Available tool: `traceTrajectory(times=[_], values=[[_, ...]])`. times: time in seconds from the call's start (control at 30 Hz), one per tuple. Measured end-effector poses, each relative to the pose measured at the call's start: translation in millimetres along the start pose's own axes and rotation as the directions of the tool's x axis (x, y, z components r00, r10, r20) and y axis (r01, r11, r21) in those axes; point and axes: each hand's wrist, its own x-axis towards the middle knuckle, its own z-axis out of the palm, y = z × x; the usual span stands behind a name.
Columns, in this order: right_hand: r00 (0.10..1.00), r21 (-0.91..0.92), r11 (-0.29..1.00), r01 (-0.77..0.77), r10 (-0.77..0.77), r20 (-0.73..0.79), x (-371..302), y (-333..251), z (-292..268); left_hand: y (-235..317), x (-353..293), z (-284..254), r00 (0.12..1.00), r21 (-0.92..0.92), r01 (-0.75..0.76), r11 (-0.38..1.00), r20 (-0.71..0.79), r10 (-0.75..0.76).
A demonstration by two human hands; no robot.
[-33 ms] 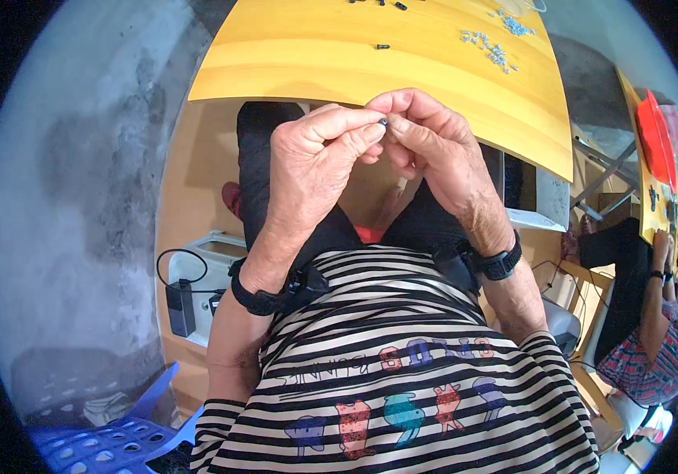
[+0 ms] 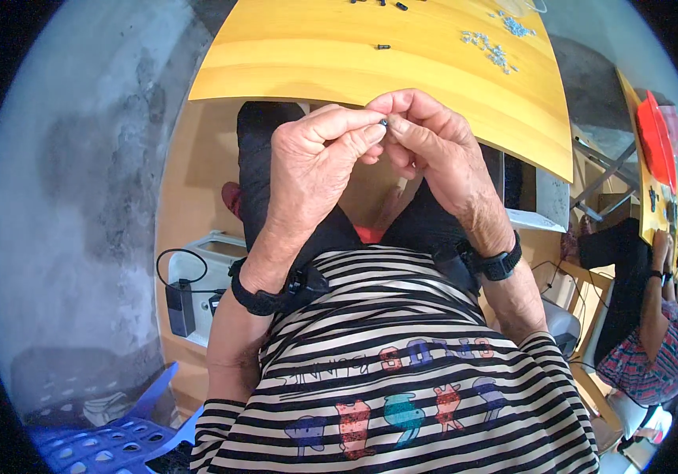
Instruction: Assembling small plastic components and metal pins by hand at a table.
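Note:
My left hand [image 2: 313, 167] and my right hand [image 2: 447, 158] meet just off the near edge of the yellow table. A tiny dark piece [image 2: 385, 122] with a rounded end is pinched between their fingertips. Thumb and forefinger of each hand close on it, and the fingers hide most of it, so its kind is not plain. On the tabletop beyond lies a small black cylindrical part [image 2: 383, 47]. Farther back is another black part [image 2: 401, 6]. A scatter of small silvery pieces [image 2: 497, 57] lies toward the right.
Bluish bits [image 2: 515, 25] lie at the table's [image 2: 291, 55] far right. A blue plastic chair [image 2: 118, 442] stands at lower left, beside a grey wall [image 2: 78, 197]. At right another person [image 2: 655, 355] works at a second table holding a red tray [image 2: 655, 142].

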Motion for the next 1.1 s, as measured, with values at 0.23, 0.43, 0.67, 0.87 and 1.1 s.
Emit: traceTrajectory(times=[0.23,0.43,0.67,0.87,1.1], values=[[1.0,-0.023,1.0,-0.015,0.015,0.002,3.4,0.7,-0.1,-3.4,0.7,-2.6,1.0,0.045,-0.008,0.999,0.008,0.008],[1.0,-0.066,0.998,-0.006,0.007,0.014,8.0,1.1,1.5,-4.4,2.8,-2.0,0.997,0.059,-0.073,0.996,-0.032,0.075],[0.997,0.107,0.992,-0.074,0.073,0.011,7.0,9.9,4.2,-7.8,2.7,-4.9,0.995,0.067,-0.084,0.994,-0.047,0.087],[0.998,0.055,0.996,-0.07,0.069,0.011,11.2,8.2,9.5,-9.0,3.9,-11.9,0.994,0.041,-0.099,0.994,-0.051,0.101],[0.998,0.0,0.998,-0.059,0.059,0.011,16.2,7.5,10.2,-5.6,5.1,-14.6,0.989,0.096,-0.124,0.988,-0.064,0.13]])
